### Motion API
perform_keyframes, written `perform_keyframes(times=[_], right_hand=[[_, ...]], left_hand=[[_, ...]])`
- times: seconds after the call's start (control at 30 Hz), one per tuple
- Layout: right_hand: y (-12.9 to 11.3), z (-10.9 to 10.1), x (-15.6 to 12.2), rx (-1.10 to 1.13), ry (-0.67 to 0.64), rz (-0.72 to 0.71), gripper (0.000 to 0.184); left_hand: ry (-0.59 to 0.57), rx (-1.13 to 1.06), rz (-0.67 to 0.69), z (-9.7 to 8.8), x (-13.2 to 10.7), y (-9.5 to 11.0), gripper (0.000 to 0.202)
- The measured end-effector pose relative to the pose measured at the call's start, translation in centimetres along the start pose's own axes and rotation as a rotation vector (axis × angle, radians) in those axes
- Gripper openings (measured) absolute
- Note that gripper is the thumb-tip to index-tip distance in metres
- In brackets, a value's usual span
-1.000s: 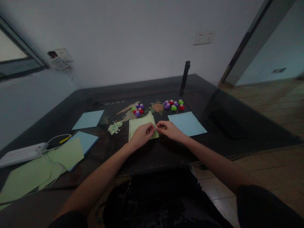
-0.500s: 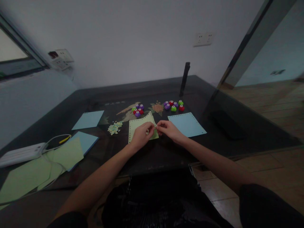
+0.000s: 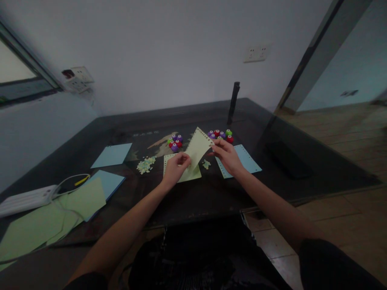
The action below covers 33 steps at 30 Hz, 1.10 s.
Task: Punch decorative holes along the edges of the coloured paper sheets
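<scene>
A pale green sheet (image 3: 198, 149) with punched edges is partly lifted off the dark table (image 3: 193, 193). My right hand (image 3: 227, 156) pinches its raised far corner. My left hand (image 3: 177, 167) is closed on the sheet's near part, which still lies on the table. A few small punched scraps (image 3: 206, 164) lie between my hands. Under my right hand lies a light blue sheet (image 3: 246, 159) with punched edges. Behind the sheets stand two clusters of small craft punches, red, purple and green (image 3: 174, 142) (image 3: 220, 134).
A heap of paper confetti (image 3: 146, 164) lies left of the green sheet. Further left are blue sheets (image 3: 111, 154), green sheets (image 3: 39, 223) and a white power strip with cable (image 3: 26, 197). A dark upright rod (image 3: 233, 102) stands at the table's back.
My right hand has lifted the green sheet's far corner up and toward the punches. Small scraps now lie where the sheet was. The left hand stays low on the sheet.
</scene>
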State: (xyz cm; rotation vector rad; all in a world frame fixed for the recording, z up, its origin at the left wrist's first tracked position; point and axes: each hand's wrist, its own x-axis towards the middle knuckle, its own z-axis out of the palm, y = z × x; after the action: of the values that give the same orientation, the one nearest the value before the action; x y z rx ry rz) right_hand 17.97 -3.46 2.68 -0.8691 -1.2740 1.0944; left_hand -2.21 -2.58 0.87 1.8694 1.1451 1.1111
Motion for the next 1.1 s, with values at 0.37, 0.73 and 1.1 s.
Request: perform_keyframes(times=[0.37, 0.73, 1.1], right_hand=[[-4.7, -6.4, 0.5, 0.073, 0.284, -0.305, 0.014], [-2.6, -9.0, -1.0, 0.14, 0.377, -0.27, 0.014], [-2.7, -8.3, -1.3, 0.15, 0.353, -0.257, 0.016]], left_hand=[[-0.214, 0.349, 0.215, 2.5, 2.6, -0.2, 0.011], [-0.269, 0.556, 0.251, 4.4, 2.6, -1.9, 0.013], [-0.158, 0.311, 0.156, 3.8, 3.0, -0.9, 0.019]])
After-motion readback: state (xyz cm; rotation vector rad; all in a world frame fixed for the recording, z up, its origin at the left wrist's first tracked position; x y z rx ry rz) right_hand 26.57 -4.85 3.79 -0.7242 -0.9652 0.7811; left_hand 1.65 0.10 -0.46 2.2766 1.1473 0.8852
